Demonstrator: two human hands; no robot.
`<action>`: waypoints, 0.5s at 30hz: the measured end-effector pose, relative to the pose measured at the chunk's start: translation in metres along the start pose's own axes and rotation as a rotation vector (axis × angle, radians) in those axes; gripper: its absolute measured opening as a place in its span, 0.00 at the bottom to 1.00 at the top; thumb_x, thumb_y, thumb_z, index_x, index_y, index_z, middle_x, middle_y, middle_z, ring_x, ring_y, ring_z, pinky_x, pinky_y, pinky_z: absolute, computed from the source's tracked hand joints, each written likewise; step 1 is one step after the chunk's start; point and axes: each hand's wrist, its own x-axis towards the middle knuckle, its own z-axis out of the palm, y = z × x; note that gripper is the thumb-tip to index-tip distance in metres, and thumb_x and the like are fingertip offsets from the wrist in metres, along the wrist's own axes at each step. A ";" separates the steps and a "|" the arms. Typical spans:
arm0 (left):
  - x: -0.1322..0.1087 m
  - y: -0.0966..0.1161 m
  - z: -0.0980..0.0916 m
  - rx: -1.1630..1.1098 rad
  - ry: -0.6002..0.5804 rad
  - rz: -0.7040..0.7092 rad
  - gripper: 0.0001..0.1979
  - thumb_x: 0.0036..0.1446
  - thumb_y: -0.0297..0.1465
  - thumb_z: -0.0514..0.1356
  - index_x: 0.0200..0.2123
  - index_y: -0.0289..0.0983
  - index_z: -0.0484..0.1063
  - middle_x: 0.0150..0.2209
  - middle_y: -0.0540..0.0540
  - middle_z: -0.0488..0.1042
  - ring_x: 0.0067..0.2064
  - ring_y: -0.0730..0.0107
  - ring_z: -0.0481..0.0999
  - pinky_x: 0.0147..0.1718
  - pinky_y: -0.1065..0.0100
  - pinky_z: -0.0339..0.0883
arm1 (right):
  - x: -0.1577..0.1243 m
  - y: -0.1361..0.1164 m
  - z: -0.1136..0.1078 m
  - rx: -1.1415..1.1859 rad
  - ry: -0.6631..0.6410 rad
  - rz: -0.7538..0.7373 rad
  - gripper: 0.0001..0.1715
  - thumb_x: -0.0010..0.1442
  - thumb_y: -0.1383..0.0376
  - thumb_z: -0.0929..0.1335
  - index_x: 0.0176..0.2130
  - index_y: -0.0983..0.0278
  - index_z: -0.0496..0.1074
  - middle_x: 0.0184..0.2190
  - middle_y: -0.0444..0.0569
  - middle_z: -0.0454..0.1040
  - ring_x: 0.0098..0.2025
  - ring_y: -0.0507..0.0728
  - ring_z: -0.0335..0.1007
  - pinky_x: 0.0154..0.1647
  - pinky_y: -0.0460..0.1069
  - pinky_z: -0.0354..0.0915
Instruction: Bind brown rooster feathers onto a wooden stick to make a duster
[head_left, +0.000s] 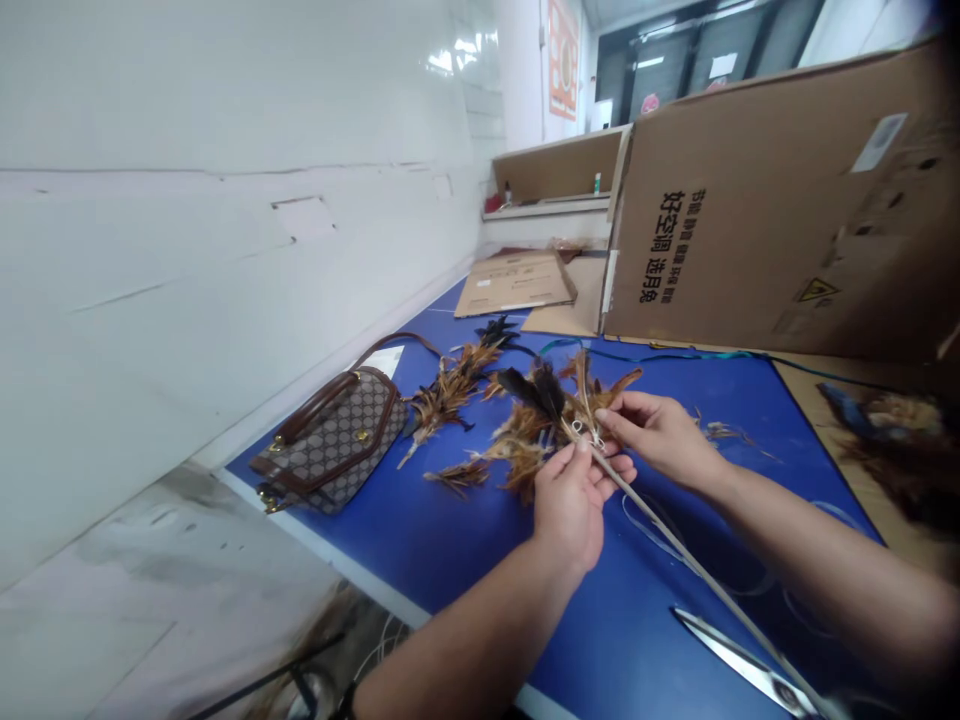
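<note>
My left hand is closed around a thin stick, with the thumb on top near its upper end. Dark feathers stick out at that tip, and loops of white string lie round it. Just to the right, my right hand pinches brown feathers against the stick beside the string; its fingertips partly cover the spot. More loose brown feathers lie on the table behind my left hand. The stick slants down to the lower right, over the scissors.
On the blue table lie a feathered strand and a patterned handbag by the wall. A large cardboard box stands at the back right, with flat cardboard beside it. A teal ribbon runs along the back.
</note>
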 end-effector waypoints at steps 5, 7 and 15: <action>0.014 -0.004 0.018 -0.007 -0.090 -0.009 0.12 0.61 0.35 0.65 0.40 0.30 0.74 0.35 0.39 0.78 0.34 0.65 0.79 0.44 0.57 0.72 | 0.005 -0.005 -0.009 0.067 0.015 0.016 0.21 0.60 0.46 0.72 0.35 0.61 0.70 0.17 0.39 0.68 0.14 0.51 0.64 0.13 0.46 0.60; 0.017 -0.005 0.024 0.002 -0.114 -0.022 0.10 0.61 0.33 0.65 0.39 0.29 0.75 0.34 0.39 0.78 0.34 0.65 0.78 0.43 0.58 0.72 | 0.004 -0.012 -0.011 0.083 0.002 0.025 0.22 0.60 0.46 0.72 0.34 0.61 0.69 0.14 0.37 0.65 0.12 0.51 0.60 0.11 0.45 0.57; 0.026 0.012 0.029 0.083 -0.075 -0.041 0.06 0.66 0.25 0.59 0.40 0.29 0.75 0.33 0.43 0.76 0.35 0.70 0.78 0.48 0.60 0.73 | -0.029 -0.008 -0.051 -0.232 0.144 -0.096 0.21 0.62 0.51 0.69 0.41 0.65 0.78 0.34 0.49 0.81 0.33 0.55 0.74 0.39 0.50 0.72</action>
